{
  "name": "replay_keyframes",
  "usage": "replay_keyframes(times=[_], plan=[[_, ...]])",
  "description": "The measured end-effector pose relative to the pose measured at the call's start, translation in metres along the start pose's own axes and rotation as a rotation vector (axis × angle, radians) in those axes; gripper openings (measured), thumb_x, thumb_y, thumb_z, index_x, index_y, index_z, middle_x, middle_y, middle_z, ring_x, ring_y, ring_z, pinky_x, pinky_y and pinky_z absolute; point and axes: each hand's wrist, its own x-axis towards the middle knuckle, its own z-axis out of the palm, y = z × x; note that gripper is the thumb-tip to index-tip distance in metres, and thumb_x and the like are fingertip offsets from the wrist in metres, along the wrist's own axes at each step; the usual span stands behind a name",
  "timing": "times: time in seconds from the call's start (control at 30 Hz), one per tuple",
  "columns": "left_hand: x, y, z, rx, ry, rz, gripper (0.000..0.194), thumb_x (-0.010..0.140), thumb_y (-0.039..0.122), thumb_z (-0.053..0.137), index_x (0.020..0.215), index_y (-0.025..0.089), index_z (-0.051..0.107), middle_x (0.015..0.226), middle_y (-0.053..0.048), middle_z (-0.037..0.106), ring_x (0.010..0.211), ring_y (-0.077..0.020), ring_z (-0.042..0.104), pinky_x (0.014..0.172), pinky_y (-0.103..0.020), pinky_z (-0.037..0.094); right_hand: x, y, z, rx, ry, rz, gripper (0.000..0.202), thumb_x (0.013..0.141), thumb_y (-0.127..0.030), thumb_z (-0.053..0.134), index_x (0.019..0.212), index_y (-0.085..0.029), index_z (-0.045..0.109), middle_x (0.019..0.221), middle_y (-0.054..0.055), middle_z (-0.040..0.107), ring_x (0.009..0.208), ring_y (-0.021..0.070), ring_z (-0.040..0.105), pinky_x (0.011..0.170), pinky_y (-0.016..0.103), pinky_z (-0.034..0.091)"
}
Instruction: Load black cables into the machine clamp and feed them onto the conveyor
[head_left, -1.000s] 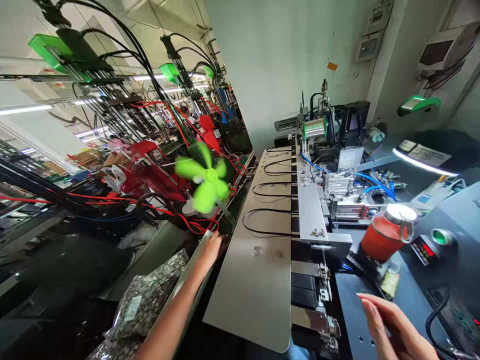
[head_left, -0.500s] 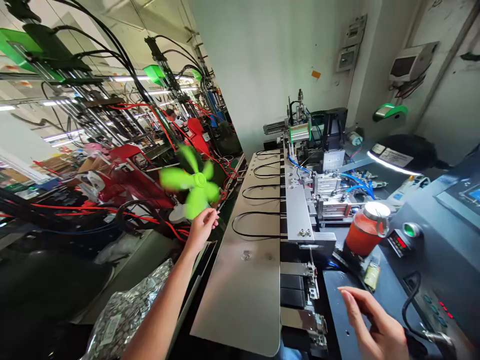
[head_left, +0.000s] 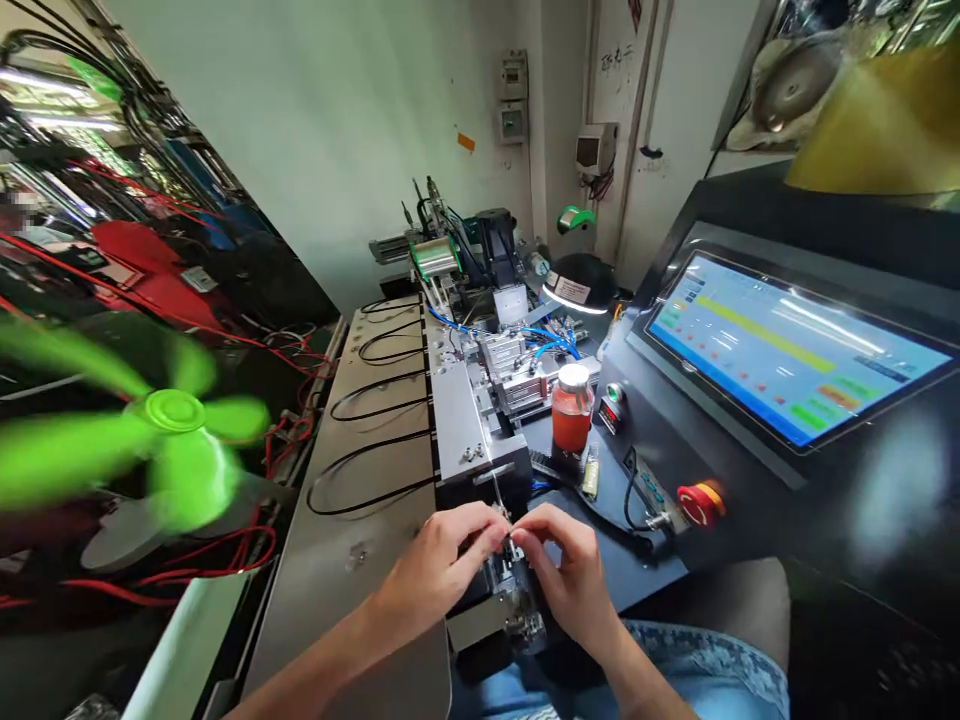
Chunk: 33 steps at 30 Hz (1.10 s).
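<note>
My left hand (head_left: pixel 444 560) is closed in a pinch, thumb against forefinger, over the near end of the machine. Facing it, my right hand (head_left: pixel 568 565) pinches too, its fingertips almost touching those of the left. Whatever lies between the fingertips is too small to make out. Right under them is a small metal clamp fixture (head_left: pixel 510 575), partly covered by the fingers. Beyond the hands runs a flat metal cover (head_left: pixel 459 410) of the machine. Black cable loops (head_left: pixel 360 505) stick out from it over the beige metal plate on the left.
A green fan (head_left: pixel 174 412) spins close on the left. A jar of red-orange contents (head_left: pixel 571 415) stands behind my right hand. On the right are a touchscreen (head_left: pixel 787 345) and a red emergency stop button (head_left: pixel 701 503). A solder wire spool (head_left: pixel 435 257) sits farther back.
My view has turned right. My left hand has come from beside the fan to the near fixture, and my right hand has moved in to meet it.
</note>
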Motion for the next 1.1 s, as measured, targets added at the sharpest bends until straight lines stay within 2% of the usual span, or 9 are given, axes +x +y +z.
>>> replay_keyframes(times=[0.13,0.23,0.33,0.5,0.57,0.63,0.73,0.93,1.1], plan=[[-0.001,0.003,-0.011,-0.143,-0.120,-0.089,0.037,0.093,0.043,0.042,0.078,0.016,0.062,0.064,0.003,0.053,0.060,-0.0103,0.046,0.055,-0.020,0.036,-0.004,-0.001,0.003,-0.035,0.061,-0.228,0.017,0.087,-0.008,0.054,0.095,-0.021,0.062,0.081,0.003,0.065,0.072,0.0146,0.058,0.066,0.026,0.047],[-0.004,0.012,-0.013,-0.071,0.002,-0.044,0.027,0.091,0.038,0.049,0.081,0.017,0.063,0.072,0.002,0.059,0.067,-0.0113,0.052,0.060,-0.020,0.039,-0.005,0.000,0.007,0.061,0.105,-0.069,0.015,0.087,-0.013,0.057,0.099,-0.021,0.060,0.084,0.003,0.063,0.071,0.0140,0.057,0.064,0.025,0.047],[-0.007,0.013,-0.003,0.132,0.166,0.096,0.019,0.091,0.030,0.051,0.084,0.018,0.064,0.077,0.001,0.061,0.070,-0.0116,0.057,0.065,-0.020,0.042,-0.006,0.000,0.008,0.186,0.070,0.107,0.005,0.089,-0.021,0.056,0.091,-0.020,0.061,0.078,0.001,0.060,0.062,0.0121,0.054,0.056,0.023,0.044],[-0.009,-0.008,0.011,0.530,0.380,0.491,0.014,0.093,0.017,0.048,0.095,0.018,0.061,0.079,-0.001,0.060,0.069,-0.0107,0.058,0.064,-0.020,0.043,-0.003,-0.006,-0.011,0.090,0.022,0.109,0.013,0.088,-0.022,0.056,0.078,-0.018,0.062,0.071,0.001,0.058,0.064,0.0131,0.051,0.058,0.024,0.041],[-0.009,-0.014,0.011,0.651,0.278,0.639,0.015,0.093,0.014,0.047,0.099,0.016,0.061,0.078,-0.002,0.061,0.068,-0.0118,0.057,0.062,-0.021,0.043,0.000,-0.010,-0.024,0.007,-0.138,0.123,0.016,0.087,-0.019,0.057,0.071,-0.017,0.061,0.065,-0.001,0.055,0.060,0.0121,0.048,0.055,0.023,0.037],[-0.009,-0.018,0.009,0.713,0.110,0.683,0.017,0.093,0.014,0.045,0.093,0.016,0.062,0.072,-0.002,0.060,0.062,-0.0120,0.054,0.057,-0.021,0.041,0.004,-0.013,-0.035,-0.059,-0.335,0.145,0.019,0.084,-0.016,0.059,0.065,-0.018,0.060,0.060,-0.003,0.051,0.056,0.0109,0.044,0.051,0.023,0.033],[-0.007,-0.018,0.009,0.615,0.069,0.543,0.024,0.094,0.017,0.043,0.080,0.017,0.063,0.067,-0.001,0.055,0.058,-0.0114,0.051,0.053,-0.021,0.038,0.008,-0.011,-0.039,-0.096,-0.406,0.159,0.020,0.083,-0.017,0.059,0.063,-0.018,0.060,0.057,-0.004,0.049,0.053,0.0107,0.042,0.049,0.023,0.031],[-0.005,-0.015,0.020,0.070,0.235,0.140,0.023,0.092,0.029,0.048,0.078,0.017,0.062,0.071,-0.001,0.057,0.065,-0.0120,0.053,0.059,-0.021,0.040,-0.001,0.001,-0.006,0.017,0.005,0.092,0.018,0.088,-0.025,0.056,0.073,-0.017,0.063,0.066,0.001,0.059,0.060,0.0139,0.051,0.055,0.025,0.037],[-0.009,-0.014,0.028,-0.075,0.284,0.049,0.027,0.091,0.034,0.050,0.076,0.017,0.062,0.070,0.000,0.055,0.062,-0.0114,0.050,0.056,-0.020,0.037,-0.013,0.006,0.020,0.006,0.205,0.065,0.019,0.089,-0.024,0.054,0.071,-0.018,0.056,0.062,-0.001,0.052,0.052,0.0111,0.043,0.048,0.024,0.032]])
